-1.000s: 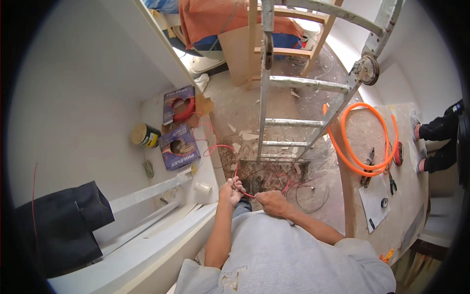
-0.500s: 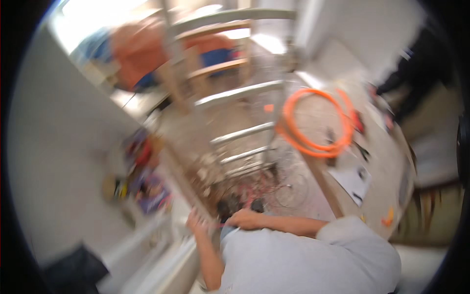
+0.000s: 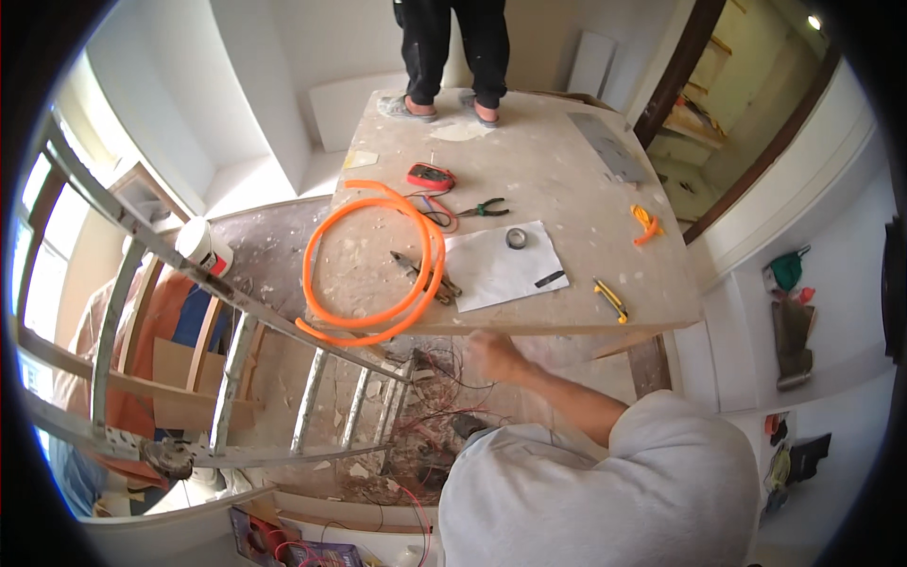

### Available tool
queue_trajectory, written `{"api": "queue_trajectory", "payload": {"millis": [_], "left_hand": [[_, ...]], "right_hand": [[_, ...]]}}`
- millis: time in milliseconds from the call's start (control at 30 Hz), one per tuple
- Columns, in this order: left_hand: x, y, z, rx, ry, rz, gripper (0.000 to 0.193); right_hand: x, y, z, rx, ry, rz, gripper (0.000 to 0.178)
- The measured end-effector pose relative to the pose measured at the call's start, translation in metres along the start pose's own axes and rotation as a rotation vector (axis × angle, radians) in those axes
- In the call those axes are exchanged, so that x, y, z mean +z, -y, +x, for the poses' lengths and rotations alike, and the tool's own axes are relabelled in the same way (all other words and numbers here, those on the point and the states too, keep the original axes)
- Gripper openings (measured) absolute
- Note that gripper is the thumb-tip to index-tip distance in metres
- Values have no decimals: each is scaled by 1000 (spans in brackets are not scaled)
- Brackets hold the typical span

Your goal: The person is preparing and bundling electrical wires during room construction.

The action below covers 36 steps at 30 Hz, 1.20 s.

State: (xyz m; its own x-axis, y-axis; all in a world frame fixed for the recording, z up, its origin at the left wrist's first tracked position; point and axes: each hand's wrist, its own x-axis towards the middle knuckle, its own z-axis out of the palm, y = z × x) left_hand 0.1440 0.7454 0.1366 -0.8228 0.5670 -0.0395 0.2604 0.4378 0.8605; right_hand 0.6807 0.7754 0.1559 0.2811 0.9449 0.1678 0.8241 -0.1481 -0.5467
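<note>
My right hand (image 3: 496, 357), smeared by motion, hovers just off the near edge of the dusty work table (image 3: 567, 198). Its fingers cannot be made out. Out of the frame is my left hand. On the table, a large coil of orange tubing (image 3: 436, 255) circles a pair of pliers (image 3: 406, 263). A white sheet (image 3: 491, 283) beside it bears a roll of tape (image 3: 516, 238) and a small black strip (image 3: 549, 279). Farther back sit a red multimeter (image 3: 431, 176) and green-handled pliers (image 3: 487, 207). A yellow utility knife (image 3: 611, 300) rests at the right.
A metal stepladder (image 3: 307, 402) slants across the left. Loose wires (image 3: 435, 364) and rubble cover the floor below the table. Someone in dark trousers (image 3: 425, 47) stands on the table's far end. A white bucket (image 3: 205, 244) is at left; boxes with red wire (image 3: 269, 539) lie lower left.
My view has swung right toward the table. The right hand has left my lap and moved out to the table edge. My left hand has dropped out of view.
</note>
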Motion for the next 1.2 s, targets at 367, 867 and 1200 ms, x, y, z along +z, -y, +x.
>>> {"api": "queue_trajectory", "payload": {"millis": [367,867,1200], "left_hand": [[-28,-37,25,320,51,-7,24],[-87,-69,-50,89,-86,164,19],[-68,-54,-44,23,7,110,19]], "right_hand": [[7,-36,128,145,4,-177,44],[-152,-32,214,492,795,338,40],[-58,-8,1,365,698,1487,51]]}}
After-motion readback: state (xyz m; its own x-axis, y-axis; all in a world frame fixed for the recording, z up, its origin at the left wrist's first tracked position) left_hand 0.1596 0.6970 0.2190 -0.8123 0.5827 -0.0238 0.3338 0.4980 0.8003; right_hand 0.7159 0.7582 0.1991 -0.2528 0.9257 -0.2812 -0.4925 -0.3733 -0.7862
